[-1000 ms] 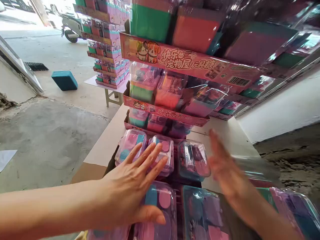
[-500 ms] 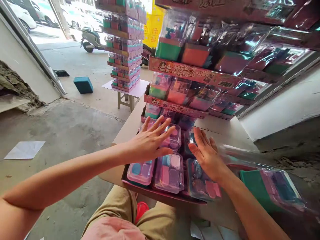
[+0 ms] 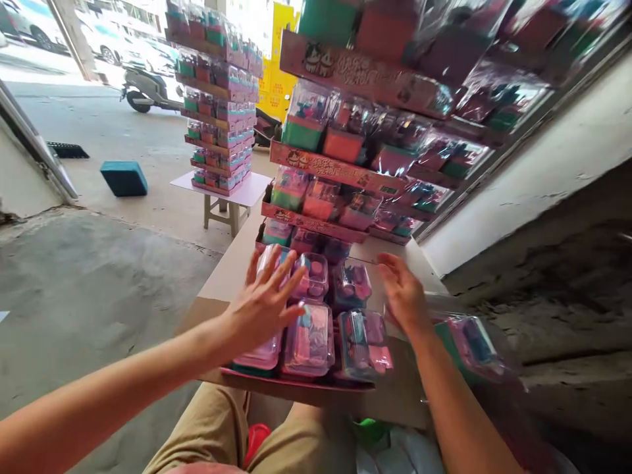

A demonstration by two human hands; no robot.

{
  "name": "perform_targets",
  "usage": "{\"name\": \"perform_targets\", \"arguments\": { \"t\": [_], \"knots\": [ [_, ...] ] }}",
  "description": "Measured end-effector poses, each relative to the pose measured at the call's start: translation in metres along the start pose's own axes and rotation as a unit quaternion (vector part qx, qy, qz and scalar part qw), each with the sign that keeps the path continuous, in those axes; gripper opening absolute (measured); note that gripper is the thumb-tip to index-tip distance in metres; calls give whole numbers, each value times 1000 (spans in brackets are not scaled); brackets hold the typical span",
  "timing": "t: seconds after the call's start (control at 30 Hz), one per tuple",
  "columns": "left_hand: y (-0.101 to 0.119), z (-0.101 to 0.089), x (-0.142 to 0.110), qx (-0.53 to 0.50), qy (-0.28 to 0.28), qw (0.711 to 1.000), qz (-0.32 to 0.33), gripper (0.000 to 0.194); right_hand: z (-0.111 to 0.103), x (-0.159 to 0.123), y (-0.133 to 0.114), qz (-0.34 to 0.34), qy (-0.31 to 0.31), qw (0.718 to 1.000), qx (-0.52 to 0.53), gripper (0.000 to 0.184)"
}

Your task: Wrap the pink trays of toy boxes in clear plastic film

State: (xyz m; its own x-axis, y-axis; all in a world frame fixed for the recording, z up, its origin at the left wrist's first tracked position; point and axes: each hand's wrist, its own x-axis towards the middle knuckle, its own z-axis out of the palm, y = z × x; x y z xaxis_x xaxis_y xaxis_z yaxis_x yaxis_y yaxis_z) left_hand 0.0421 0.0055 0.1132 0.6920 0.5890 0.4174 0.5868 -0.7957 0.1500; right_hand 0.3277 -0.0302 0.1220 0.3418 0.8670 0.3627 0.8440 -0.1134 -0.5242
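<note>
Head view, left hand: the left hand (image 3: 261,309) is palm down with fingers spread over the left side of the tray (image 3: 296,388), gripping nothing; whether its fingertips touch the lids I cannot tell
Right hand: the right hand (image 3: 407,299) is open beside the tray's right side, thumb and fingers apart, well clear of the left and clamped on nothing
Clear cases: two rows of three sit in the tray, among them the front middle case (image 3: 310,339), the front right case (image 3: 364,342) and the back right case (image 3: 352,282), nearest the right hand
Stacked trays: more filled trays (image 3: 316,168) rise just behind
Loose case: a green and pink case (image 3: 474,349) lies beyond the right forearm
Step in hand: likely squaring up or checking the cases, a judgement from the open, flanking hands
Next move: any contact would call for light, level pressure on lids or sides, keeping the rows even and the stack unbumped
</note>
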Motion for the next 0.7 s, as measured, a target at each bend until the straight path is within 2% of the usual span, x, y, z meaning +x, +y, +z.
{"name": "perform_targets", "arguments": {
  "t": [0.03, 0.07, 0.1, 0.17, 0.23, 0.3, 0.37, 0.43, 0.5, 0.57, 0.63, 0.67, 0.7],
  "knots": [
    [9, 0, -12, 16, 31, 999, 27, 51, -6, 4, 21, 56, 31, 996, -66, 50],
    [18, 1, -25, 26, 56, 996, 60, 51, -9, 5, 41, 85, 38, 991, -98, 46],
    [26, 2, -37, 32, 63, 992, 103, 52, -9, 4, 59, 99, 36, 988, -115, 41],
    [38, 10, -57, 44, 38, 984, 165, 55, -1, -6, 85, 102, 29, 985, -137, 32],
    [42, 19, -65, 66, 27, 979, 191, 55, 8, -21, 94, 81, 34, 985, -149, 28],
    [40, 25, -66, 78, 31, 978, 188, 53, 8, -36, 92, 56, 56, 984, -160, 32],
    [36, 23, -64, 74, 27, 979, 187, 54, -8, -47, 88, 29, 107, 974, -199, 38],
    [35, 12, -62, 58, 19, 981, 185, 58, -36, -55, 90, 37, 176, 948, -262, 45],
    [38, -7, -55, 30, 27, 980, 195, 62, -67, -61, 102, 98, 202, 927, -301, 58],
    [46, -26, -37, -17, 26, 976, 213, 61, -89, -68, 121, 174, 169, 925, -291, 76],
    [63, -38, -2, -78, -31, 964, 251, 54, -98, -74, 137, 212, 130, 931, -269, 80],
    [74, -38, 20, -115, -67, 955, 267, 49, -100, -76, 141, 219, 122, 932, -262, 79],
    [86, -34, 45, -144, -115, 949, 255, 44, -100, -78, 144, 222, 123, 932, -258, 76]
  ]
}}
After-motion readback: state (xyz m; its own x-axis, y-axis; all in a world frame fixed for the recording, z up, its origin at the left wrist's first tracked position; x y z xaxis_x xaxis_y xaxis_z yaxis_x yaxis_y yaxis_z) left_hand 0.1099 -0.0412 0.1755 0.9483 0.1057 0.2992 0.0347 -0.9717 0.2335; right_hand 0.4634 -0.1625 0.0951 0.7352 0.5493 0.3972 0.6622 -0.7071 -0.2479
